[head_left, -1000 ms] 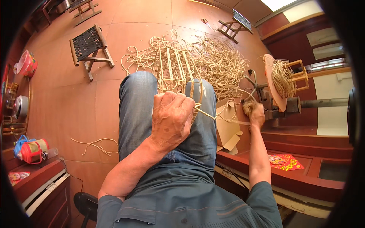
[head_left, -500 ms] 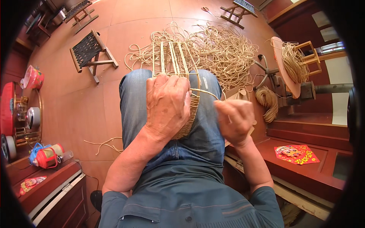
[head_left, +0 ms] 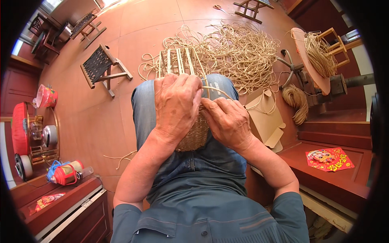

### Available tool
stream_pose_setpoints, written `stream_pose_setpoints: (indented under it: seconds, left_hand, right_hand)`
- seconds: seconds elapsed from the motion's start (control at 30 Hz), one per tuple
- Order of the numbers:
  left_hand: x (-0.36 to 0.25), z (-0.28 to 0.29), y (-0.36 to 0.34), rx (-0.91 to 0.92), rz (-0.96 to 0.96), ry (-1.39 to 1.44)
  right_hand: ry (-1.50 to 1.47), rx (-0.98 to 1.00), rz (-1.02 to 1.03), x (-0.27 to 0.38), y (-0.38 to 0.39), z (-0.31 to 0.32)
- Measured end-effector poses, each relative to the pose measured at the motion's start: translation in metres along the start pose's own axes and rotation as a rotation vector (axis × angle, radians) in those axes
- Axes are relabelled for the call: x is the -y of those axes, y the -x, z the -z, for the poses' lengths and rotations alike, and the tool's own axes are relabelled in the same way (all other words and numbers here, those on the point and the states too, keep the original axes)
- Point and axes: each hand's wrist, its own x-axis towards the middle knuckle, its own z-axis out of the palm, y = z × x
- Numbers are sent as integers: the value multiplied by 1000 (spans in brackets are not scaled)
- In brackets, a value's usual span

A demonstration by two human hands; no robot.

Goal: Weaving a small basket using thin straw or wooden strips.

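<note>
A partly woven basket (head_left: 193, 135) of tan cord rests on my lap, its bare stakes (head_left: 180, 61) pointing away from me over my knees. My left hand (head_left: 177, 109) is closed over the weave where the stakes begin, and it hides much of that edge. Close beside it, my right hand (head_left: 227, 121) pinches at the right side of the basket, fingertips against the weave. A strand of cord (head_left: 219, 91) arches from my left fingers over the right hand. What exactly the right fingertips grip is hidden.
A large tangle of cord (head_left: 243, 56) covers the floor ahead. Right of my knee lies a cardboard box (head_left: 265, 117); beyond are a coil of cord (head_left: 296, 103) and a round board (head_left: 310, 60) on a stand. A folding stool (head_left: 103, 67) stands at left, scissors (head_left: 220, 8) far ahead.
My right hand has moved left, from out beside my thigh to the basket next to my left hand. The cord, earlier drawn out straight, now arches loosely. The view has shifted slightly.
</note>
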Motion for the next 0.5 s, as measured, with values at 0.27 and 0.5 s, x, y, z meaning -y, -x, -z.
stream_pose_setpoints:
  seconds: [0.27, 0.5]
  left_hand:
    - [-16, 2, 5, 44, 16, -140]
    - [-17, -7, 1, 186, 111, -51]
  right_hand:
    - [-176, 8, -66, -2, -2, -4]
    - [-207, -43, -56, -6, 0, -11]
